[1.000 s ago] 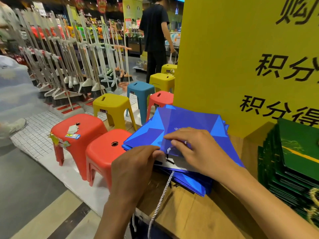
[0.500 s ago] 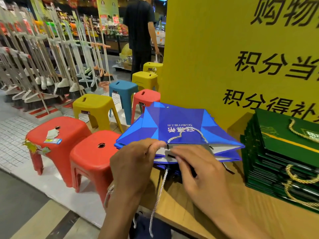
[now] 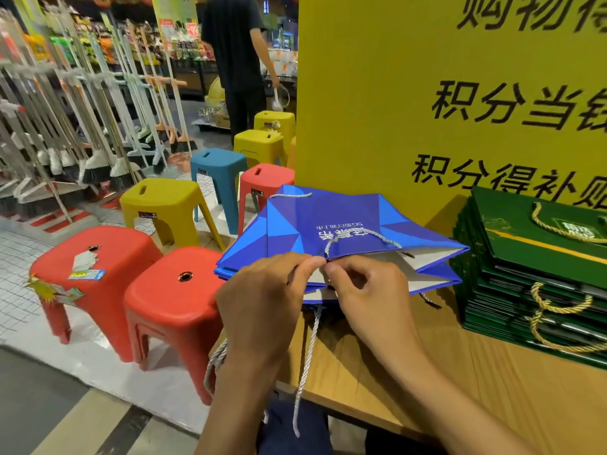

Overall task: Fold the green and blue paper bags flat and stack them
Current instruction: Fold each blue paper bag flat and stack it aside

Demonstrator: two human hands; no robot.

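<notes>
Two hands | left hand [image 3: 262, 300], right hand [image 3: 364, 290] each pinch one blue bag [image 3: 328, 224] rim | one green stack [image 3: 538, 257]

The blue bag [image 3: 328, 221] is smooth paper with a slight sheen and a matt white inside, and its cord [image 3: 307, 356] is twisted silvery string. The green bags [image 3: 538, 247] at the table's right edge are smooth, faintly glossy paper with twisted gold rope handles [image 3: 536, 292]. The table [image 3: 460, 372] is smooth light wood with visible grain, and the nearest red stool [image 3: 177, 300] is shiny moulded plastic.
</notes>
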